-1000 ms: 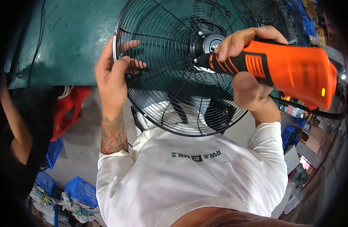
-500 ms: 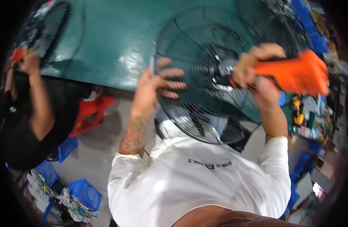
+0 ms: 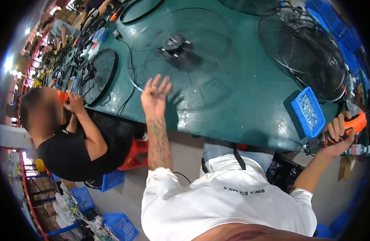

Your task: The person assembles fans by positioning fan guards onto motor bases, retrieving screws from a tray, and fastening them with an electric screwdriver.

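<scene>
A round black wire fan guard (image 3: 201,24) with a dark motor hub (image 3: 175,45) lies on the green table (image 3: 249,100), its wires blurred. Just below the guard's near edge, my left hand (image 3: 156,96) is held palm up with its fingers spread, holding nothing. My right hand (image 3: 338,134) grips an orange and black power screwdriver (image 3: 356,122) at the table's right end, its tip pointing left. Close to that tip stands a blue tray (image 3: 308,111) of small screws.
Several fan guards are stacked (image 3: 305,52) at the right. On the left a co-worker in black (image 3: 72,150) sits beside another guard (image 3: 102,74), holding an orange tool. A black cable (image 3: 131,72) crosses the table. Blue crates (image 3: 120,227) stand on the floor.
The fan guard is now farther away across the table, out of my hands. My right hand has moved the screwdriver off the hub to the right. More of the table and co-worker shows.
</scene>
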`<state>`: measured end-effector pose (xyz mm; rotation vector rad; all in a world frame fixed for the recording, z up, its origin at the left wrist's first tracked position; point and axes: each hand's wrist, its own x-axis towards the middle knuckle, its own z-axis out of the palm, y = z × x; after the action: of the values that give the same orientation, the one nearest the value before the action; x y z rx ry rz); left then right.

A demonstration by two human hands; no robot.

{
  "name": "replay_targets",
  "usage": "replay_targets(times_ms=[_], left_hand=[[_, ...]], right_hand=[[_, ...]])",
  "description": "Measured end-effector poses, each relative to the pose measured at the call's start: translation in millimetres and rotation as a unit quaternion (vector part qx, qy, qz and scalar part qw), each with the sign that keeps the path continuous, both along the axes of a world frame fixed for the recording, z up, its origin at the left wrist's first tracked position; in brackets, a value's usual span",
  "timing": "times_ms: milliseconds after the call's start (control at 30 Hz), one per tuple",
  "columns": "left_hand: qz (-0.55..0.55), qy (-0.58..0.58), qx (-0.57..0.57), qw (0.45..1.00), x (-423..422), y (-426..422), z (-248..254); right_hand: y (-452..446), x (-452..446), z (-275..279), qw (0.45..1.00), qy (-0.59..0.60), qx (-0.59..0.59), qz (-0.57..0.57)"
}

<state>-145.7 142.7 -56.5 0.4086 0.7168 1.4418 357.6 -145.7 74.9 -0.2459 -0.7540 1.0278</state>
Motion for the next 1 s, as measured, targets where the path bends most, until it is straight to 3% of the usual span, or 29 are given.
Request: replay_targets(times_ms=[100,200,267,333,367,400,433,467,533,567,633,667,733,800,867,933,1000], left_hand=[[0.013,-0.005,0.038,0.999,9.6,110.7,-11.4],[0.008,-0.047,-0.009,0.999,1.1,223.8,-40.9],[0.063,-0.109,-0.013,0.992,7.1,266.4,-53.2],[0.039,-0.082,0.003,0.996,2.8,298.0,-77.0],[-0.013,-0.094,0.029,0.995,-0.8,315.0,-93.7],[-0.033,-0.073,0.045,0.996,12.4,296.9,-84.9],[-0.032,-0.031,0.007,0.999,33.1,264.0,-58.3],[-0.06,0.008,-0.029,0.998,63.9,217.6,-17.5],[-0.241,0.102,0.022,0.965,85.2,200.8,-25.3],[-0.313,0.171,0.027,0.934,99.7,190.3,-27.3],[-0.387,0.304,0.066,0.868,140.2,144.2,-18.6],[-0.425,0.305,0.087,0.847,154.6,119.6,-14.9],[-0.475,0.31,0.114,0.816,190.1,63.3,1.5],[-0.484,0.415,0.142,0.757,217.4,4.3,17.4],[-0.534,0.393,0.17,0.729,238.7,-37.8,14.9],[-0.574,0.395,0.185,0.693,255.8,-84.8,23.1],[-0.594,0.401,0.236,0.656,274.0,-116.8,8.2]], right_hand=[[-46.1,19.8,-25.9,0.993,0.051,-0.045,-0.096],[-102.8,36.5,-46.7,0.981,0.081,-0.052,-0.167],[-148.2,49.4,-62.1,0.974,0.111,-0.039,-0.195],[-178.3,64.4,-71.3,0.962,0.141,-0.031,-0.231],[-195.3,69.8,-76.1,0.939,0.086,-0.078,-0.323],[-217.7,66.3,-81.2,0.899,0.033,-0.132,-0.417],[-216.4,65.8,-77.5,0.846,0.157,-0.123,-0.494],[-223.9,74.8,-82.5,0.872,0.14,-0.11,-0.456],[-247.3,104.9,-104.2,0.836,0.128,-0.199,-0.495],[-188.6,83.9,-80.1,0.663,0.223,-0.248,-0.67],[-205.6,124.3,-127.1,0.748,0.28,-0.264,-0.541],[-200.7,135.5,-142.0,0.793,0.261,-0.269,-0.48],[-155.1,140.8,-141.5,0.741,0.326,-0.278,-0.517],[-124.0,153.3,-154.4,0.732,0.318,-0.304,-0.521],[-99.5,167.6,-171.0,0.743,0.327,-0.317,-0.491],[-85.8,186.1,-195.8,0.808,0.294,-0.297,-0.416],[-76.9,179.6,-184.0,0.804,0.28,-0.391,-0.35]])
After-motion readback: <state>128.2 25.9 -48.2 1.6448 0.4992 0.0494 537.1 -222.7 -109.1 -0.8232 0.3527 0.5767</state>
